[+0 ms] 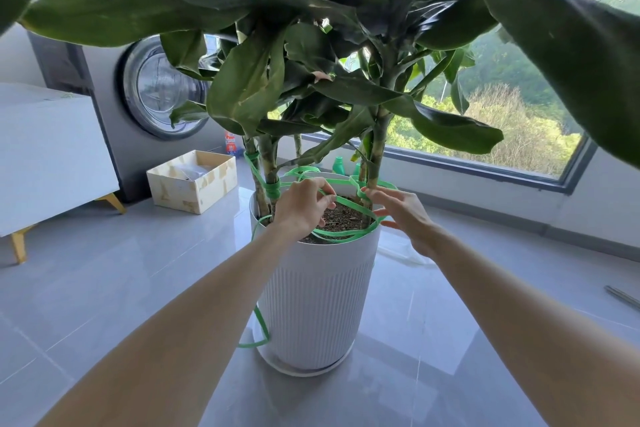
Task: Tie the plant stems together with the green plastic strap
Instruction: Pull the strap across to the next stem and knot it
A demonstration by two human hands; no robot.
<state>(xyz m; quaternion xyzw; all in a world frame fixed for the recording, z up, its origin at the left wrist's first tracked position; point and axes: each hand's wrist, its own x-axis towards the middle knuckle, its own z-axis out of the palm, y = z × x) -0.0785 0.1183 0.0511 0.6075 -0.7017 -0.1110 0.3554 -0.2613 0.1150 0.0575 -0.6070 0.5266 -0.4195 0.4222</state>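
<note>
A tall leafy plant stands in a white ribbed pot on the floor. Its left stems are wrapped with turns of the green plastic strap, which loops loosely over the soil and round the right stem. One strap end trails down the pot's left side to the floor. My left hand pinches a strap loop above the soil. My right hand is beside the right stem with its fingertips on the strap there; the fingers look fairly straight.
A washing machine and a white cabinet stand at the left, with an open cardboard box on the grey tiled floor. A low window sill runs behind the pot. Big leaves hang overhead. A metal tool lies at far right.
</note>
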